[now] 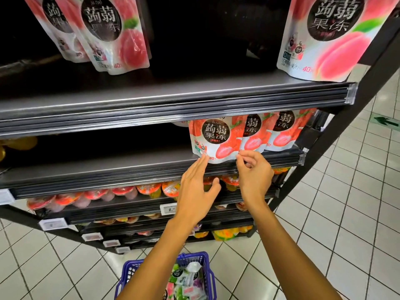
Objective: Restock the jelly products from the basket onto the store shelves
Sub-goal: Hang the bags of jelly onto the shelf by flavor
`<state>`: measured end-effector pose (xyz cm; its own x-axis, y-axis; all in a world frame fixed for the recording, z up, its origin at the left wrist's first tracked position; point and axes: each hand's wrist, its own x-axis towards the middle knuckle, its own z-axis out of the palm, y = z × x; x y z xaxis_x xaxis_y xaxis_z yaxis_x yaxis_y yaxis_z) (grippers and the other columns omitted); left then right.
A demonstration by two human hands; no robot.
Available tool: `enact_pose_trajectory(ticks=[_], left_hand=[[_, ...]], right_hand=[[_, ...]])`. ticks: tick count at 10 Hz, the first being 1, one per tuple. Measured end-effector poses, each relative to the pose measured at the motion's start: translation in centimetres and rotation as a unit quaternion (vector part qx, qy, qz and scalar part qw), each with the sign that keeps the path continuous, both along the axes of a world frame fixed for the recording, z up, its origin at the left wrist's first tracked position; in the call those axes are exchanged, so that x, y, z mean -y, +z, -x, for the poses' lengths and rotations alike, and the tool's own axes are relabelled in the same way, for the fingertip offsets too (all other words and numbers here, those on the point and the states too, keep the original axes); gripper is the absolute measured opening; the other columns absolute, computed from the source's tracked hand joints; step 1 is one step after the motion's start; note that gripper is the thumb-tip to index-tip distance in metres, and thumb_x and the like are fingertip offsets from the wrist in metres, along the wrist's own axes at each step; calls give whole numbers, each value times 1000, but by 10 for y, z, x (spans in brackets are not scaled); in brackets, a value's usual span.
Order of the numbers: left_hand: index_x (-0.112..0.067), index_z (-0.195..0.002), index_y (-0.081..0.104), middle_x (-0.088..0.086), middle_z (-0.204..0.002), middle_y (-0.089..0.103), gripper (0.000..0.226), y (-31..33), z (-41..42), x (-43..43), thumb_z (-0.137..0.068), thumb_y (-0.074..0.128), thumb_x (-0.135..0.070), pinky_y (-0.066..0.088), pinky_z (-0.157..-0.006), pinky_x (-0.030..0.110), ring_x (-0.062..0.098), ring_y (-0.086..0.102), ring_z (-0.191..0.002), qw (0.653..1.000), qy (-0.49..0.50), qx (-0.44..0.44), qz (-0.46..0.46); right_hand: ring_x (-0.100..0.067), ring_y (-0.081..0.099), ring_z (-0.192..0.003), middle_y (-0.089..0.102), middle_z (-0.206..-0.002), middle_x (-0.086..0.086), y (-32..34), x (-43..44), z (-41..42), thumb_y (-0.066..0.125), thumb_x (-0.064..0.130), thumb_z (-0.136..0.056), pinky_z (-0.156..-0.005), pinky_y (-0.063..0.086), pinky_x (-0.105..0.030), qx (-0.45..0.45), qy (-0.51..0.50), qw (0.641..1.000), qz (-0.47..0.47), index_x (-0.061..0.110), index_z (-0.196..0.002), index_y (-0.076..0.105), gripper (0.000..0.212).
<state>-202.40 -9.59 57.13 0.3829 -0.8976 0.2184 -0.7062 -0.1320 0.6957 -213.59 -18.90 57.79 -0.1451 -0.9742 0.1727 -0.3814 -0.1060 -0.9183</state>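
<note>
A red strawberry jelly pouch (216, 138) stands upright at the front of the second shelf (108, 169), with two like pouches (281, 132) to its right. My left hand (198, 189) has straight fingers whose tips touch the pouch's lower left corner. My right hand (253, 172) pinches the pouch's lower right edge between thumb and forefinger. A blue basket (188, 259) on the floor below my arms holds several mixed jelly pouches (186, 280).
Pink peach pouches (116, 33) stand on the top shelf (173, 98) at left and a large one (329, 37) at right. Jelly cups (121, 192) fill the lower shelves. The second shelf's left part is dark. White tiled floor lies to the right.
</note>
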Motion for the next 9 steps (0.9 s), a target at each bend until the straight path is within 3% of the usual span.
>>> enact_pose_trajectory(ticks=[1,2,3,4,5,6,7,8,9], left_hand=[[-29,-150,32,-11,-155,35,61,0,-2,-2,-94,56,-34,24,-116,27,5,26,-143,1000,3,-25,2],[-30,-147,38,-14,-148,41,56,-2,-7,-8,-94,57,-26,30,-111,23,1,32,-138,997,4,-76,30],[-29,-138,48,-25,-130,46,45,-8,-11,-22,-95,57,-20,34,-106,15,-1,41,-128,992,19,-112,47],[-26,-123,57,-18,-115,53,32,-26,-22,-46,-93,58,-14,37,-96,11,-1,50,-112,990,53,-122,46],[-20,-114,61,-6,-108,56,24,-59,-38,-75,-93,57,-10,39,-85,7,-4,52,-97,984,92,-152,-2],[-8,-110,65,9,-104,61,22,-101,-54,-110,-91,55,0,45,-76,13,13,56,-89,967,134,-204,-76],[8,-106,63,18,-103,66,19,-139,-69,-151,-90,52,11,46,-82,16,17,61,-92,946,151,-251,-141],[13,-98,63,10,-90,62,18,-192,-86,-200,-88,50,20,47,-78,14,11,59,-81,915,182,-315,-176],[-15,-81,63,-4,-78,58,31,-246,-104,-236,-94,49,9,46,-68,15,4,54,-71,899,194,-296,-260]], right_hand=[[-6,64,-70,71,-81,13,-1,-3,1,70,28,-88,-73,57,-41,12,-6,1000,8,24,-96,70,9],[-4,63,-66,68,-79,17,-4,-8,3,69,28,-88,-72,57,-39,25,-13,999,19,23,-95,68,8],[-6,62,-66,66,-79,17,-14,-19,2,69,24,-88,-70,55,-32,39,9,999,30,22,-94,68,6],[-5,60,-66,68,-80,11,-35,-36,-5,68,19,-89,-67,53,-23,34,76,996,21,18,-97,69,9],[-5,60,-67,67,-79,12,-65,-61,-18,65,13,-89,-66,51,-21,-10,161,987,-16,15,-101,69,13],[-15,63,-69,67,-79,6,-109,-94,-27,62,7,-91,-66,52,-30,-41,218,972,-81,12,-105,67,16],[-28,64,-72,70,-88,-14,-159,-135,-34,61,1,-91,-67,53,-33,-64,233,958,-155,9,-106,66,17],[-30,65,-86,69,-102,-19,-205,-175,-40,60,-2,-91,-81,55,-37,-113,261,927,-244,-1,-105,67,16],[-35,62,-100,66,-109,-18,-251,-210,-44,57,-3,-90,-89,50,-40,-168,295,883,-324,0,-112,67,24]])
